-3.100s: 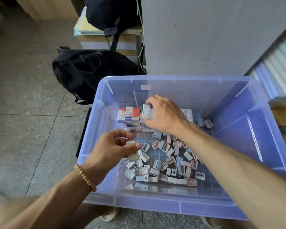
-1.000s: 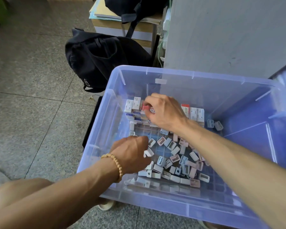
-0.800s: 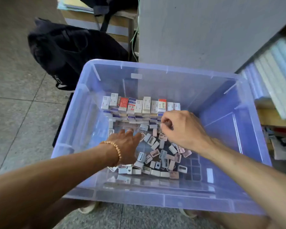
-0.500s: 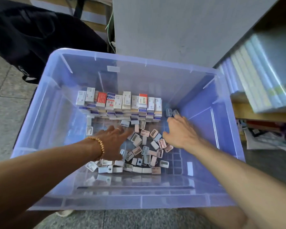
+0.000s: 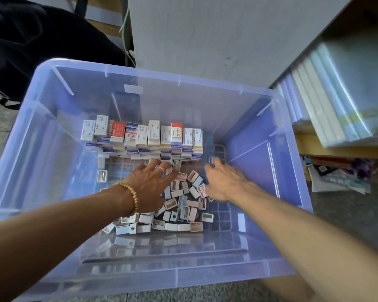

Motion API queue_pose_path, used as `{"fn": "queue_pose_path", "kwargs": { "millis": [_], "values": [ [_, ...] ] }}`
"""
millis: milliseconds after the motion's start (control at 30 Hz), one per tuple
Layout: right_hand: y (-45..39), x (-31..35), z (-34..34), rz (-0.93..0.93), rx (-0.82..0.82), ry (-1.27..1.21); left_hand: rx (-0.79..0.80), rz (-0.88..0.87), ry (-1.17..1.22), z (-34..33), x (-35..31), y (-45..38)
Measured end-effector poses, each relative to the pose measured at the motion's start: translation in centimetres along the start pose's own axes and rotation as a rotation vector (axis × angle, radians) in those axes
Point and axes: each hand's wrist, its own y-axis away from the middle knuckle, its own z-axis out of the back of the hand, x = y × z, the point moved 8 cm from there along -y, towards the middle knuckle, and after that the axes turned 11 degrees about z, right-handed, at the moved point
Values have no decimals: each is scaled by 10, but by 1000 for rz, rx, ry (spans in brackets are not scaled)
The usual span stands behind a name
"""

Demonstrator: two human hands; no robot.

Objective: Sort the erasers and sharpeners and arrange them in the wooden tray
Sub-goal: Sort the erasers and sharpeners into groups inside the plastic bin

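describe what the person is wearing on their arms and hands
Both forearms are bare, with no sleeves in view. The left hand has a bracelet of small round tan beads at the wrist and a plain silver-coloured ring on one finger. The right hand shows no ring, watch or bracelet.

A grey speckled floor (image 5: 0, 127) carries the translucent blue bin (image 5: 292, 192) and a black bag (image 5: 42, 40).

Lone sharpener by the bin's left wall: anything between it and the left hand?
Nothing visible. The lone sharpener lies apart on bare grid floor; the left hand is beside it, spread over the sharpener pile.
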Motion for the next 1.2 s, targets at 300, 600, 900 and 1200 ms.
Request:
{"fn": "queue_pose_path", "kwargs": {
  "millis": [300, 600, 900, 1200],
  "values": [
    [1, 16, 7, 33, -92, -214, 75, -130, 11, 6, -7, 24],
    [-10, 74, 31, 377, -299, -6, 163, 350, 80, 7, 63, 60],
    [-14, 94, 10, 535, -65, 103, 170, 614, 300, -14, 92, 48],
    [21, 75, 9, 524, 245, -28, 217, 254, 296, -17, 50, 43]
  ]
}}
